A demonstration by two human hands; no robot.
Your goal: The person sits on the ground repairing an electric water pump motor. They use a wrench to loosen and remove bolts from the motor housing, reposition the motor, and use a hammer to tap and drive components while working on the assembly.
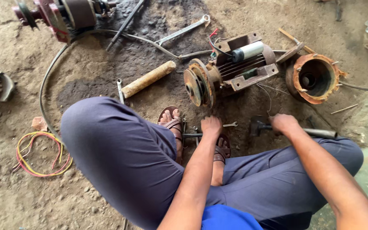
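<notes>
Gripping hammer (264,126) in right hand (283,123); left hand (211,126) closed over small tool (191,135) by sandalled feet. Advisable: steady grip, fingers clear, before striking near motor (231,70).

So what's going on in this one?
A person squats on a dirt floor in front of a rusty electric motor lying on its side. The right hand grips a hammer by its handle, low over the ground. The left hand rests on a thin metal rod by the sandalled feet. A detached round motor cover, spanners and a wooden handle lie around.
</notes>
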